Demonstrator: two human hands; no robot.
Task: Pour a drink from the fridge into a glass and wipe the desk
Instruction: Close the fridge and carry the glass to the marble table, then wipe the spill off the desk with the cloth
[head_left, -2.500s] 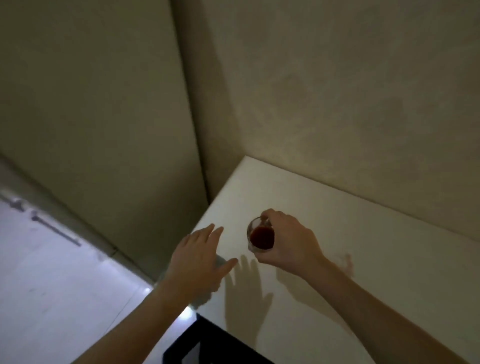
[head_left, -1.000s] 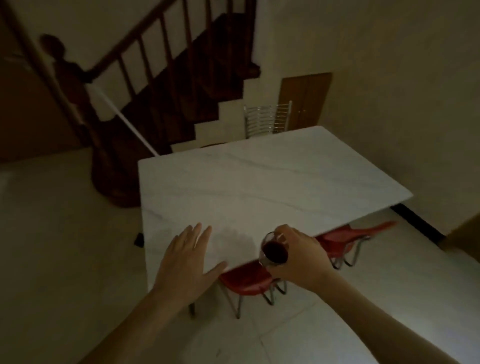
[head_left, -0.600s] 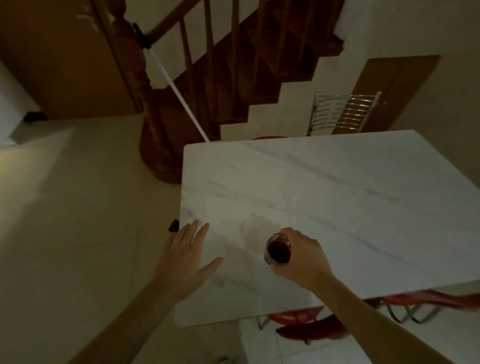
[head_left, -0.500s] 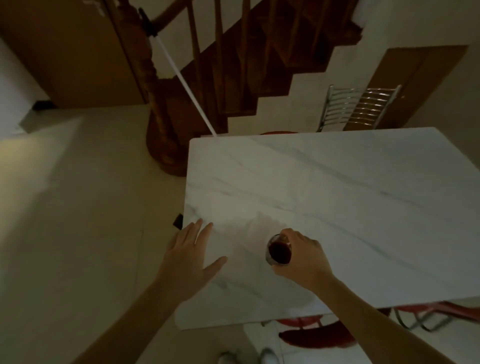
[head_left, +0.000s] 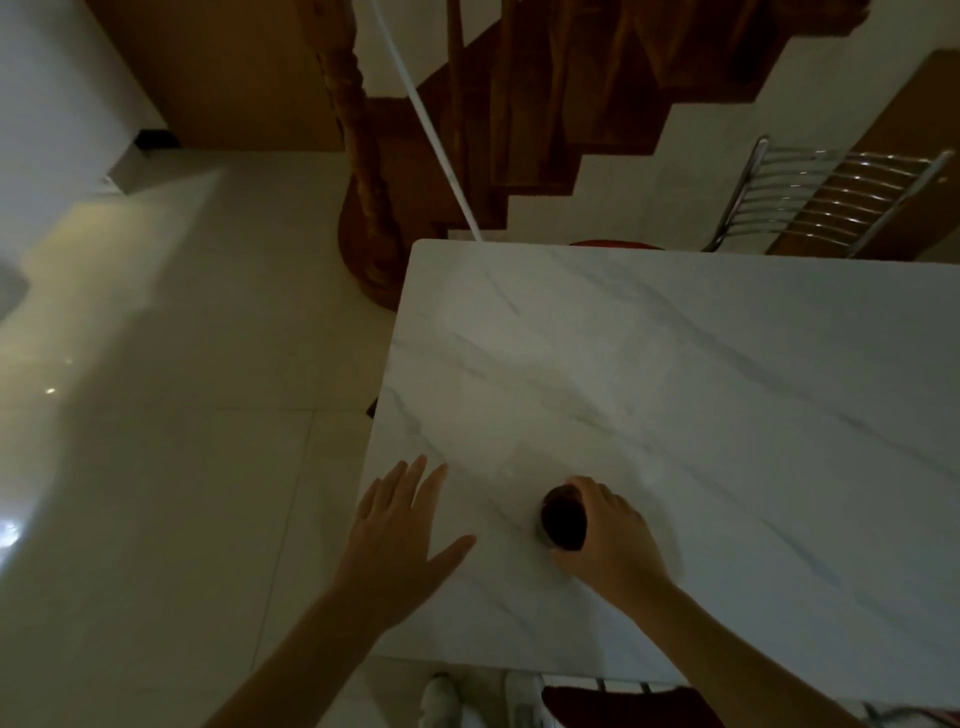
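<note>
A: Glass (head_left: 563, 521)?
B: Small, clear, holds a dark red drink. Upright, seen from above, so mostly the dark liquid shows. Whether its base touches the top can't be told.
A: Where?
B: Over the near left part of the desk (head_left: 675, 364), gripped from the right side by the right hand (head_left: 610, 538), fingers curled round it.
A: Desk?
B: White marble-look top with grey veins, rectangular, its left edge and near edge in view. Left hand (head_left: 397, 540) hovers flat with fingers spread over the near left edge.

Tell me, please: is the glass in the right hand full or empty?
Not empty. The glass holds dark red drink, seen from above. The right hand grips it. The exact level cannot be told.
</note>
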